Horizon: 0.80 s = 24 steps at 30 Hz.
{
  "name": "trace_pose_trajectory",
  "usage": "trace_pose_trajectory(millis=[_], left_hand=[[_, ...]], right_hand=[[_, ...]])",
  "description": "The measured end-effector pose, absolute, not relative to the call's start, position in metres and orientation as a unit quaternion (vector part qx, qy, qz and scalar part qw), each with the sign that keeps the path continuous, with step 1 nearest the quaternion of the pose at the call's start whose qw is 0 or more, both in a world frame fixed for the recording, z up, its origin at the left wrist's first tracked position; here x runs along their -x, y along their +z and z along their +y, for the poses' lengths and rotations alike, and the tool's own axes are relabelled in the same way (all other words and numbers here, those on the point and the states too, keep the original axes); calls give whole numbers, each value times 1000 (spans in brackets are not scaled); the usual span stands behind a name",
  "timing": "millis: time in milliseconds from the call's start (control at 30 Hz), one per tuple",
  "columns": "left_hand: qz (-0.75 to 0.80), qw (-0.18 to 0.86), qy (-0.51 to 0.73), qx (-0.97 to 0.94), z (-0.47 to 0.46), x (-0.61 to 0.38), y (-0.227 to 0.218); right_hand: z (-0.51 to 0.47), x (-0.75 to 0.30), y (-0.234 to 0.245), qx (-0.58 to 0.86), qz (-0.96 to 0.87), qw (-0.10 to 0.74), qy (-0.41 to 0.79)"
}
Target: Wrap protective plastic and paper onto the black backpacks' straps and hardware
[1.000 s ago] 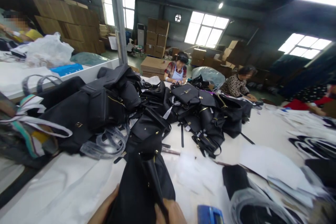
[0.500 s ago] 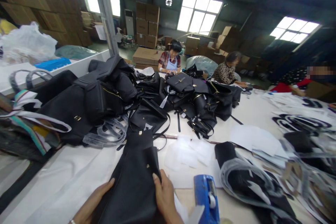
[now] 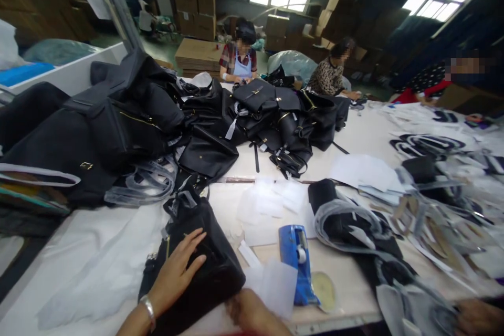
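A black leather-look bag [image 3: 220,262] lies on the table in front of me, with a gold zip on its left side and its straps bunched at the far end. My left hand [image 3: 179,262], a silver bangle at the wrist, rests on top of the bag with its fingers stretched out. By the bag's lower right corner is my right hand [image 3: 250,310], smeared by motion with its fingers partly hidden; whether it grips the bag is unclear. A blue tape dispenser [image 3: 293,268] and white paper sheets [image 3: 277,286] are to the right of that hand.
Black bags [image 3: 118,121] are heaped along the far side and left. Clear plastic-wrapped straps [image 3: 354,220] and black pieces lie at right. Another person's hand [image 3: 478,317] shows at the lower right edge. Two co-workers [image 3: 242,58] sit beyond the heap, another farther right.
The bag has been turned and laid down nearer, its straps at the far end. My left hand has moved from its left edge onto its top. The view has tilted down.
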<state>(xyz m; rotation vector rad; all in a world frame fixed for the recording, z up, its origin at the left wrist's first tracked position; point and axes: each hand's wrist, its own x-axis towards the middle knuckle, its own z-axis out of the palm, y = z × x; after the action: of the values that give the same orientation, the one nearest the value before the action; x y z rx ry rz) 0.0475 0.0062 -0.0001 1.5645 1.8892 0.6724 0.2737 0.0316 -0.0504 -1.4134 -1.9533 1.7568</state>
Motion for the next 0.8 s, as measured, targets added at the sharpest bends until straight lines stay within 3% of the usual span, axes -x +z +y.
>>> trace_pose_trajectory(millis=[100, 267, 333, 467, 600, 800], left_hand=[[698, 251, 176, -647, -6, -53, -35], [704, 246, 145, -650, -2, -54, -42], [707, 240, 132, -652, 5, -54, -32], [709, 208, 120, -663, 14, -70, 0], [663, 204, 95, -714, 8, -108, 17], [698, 221, 48, -679, -2, -109, -6]], right_hand=[[30, -334, -47, 490, -688, 46, 533], [44, -376, -48, 500, -843, -57, 189], [53, -370, -52, 487, -856, -128, 120], [66, -353, -63, 451, -860, -211, 109], [73, -352, -68, 448, -857, -207, 148], [85, -358, -53, 449, -858, -183, 170]])
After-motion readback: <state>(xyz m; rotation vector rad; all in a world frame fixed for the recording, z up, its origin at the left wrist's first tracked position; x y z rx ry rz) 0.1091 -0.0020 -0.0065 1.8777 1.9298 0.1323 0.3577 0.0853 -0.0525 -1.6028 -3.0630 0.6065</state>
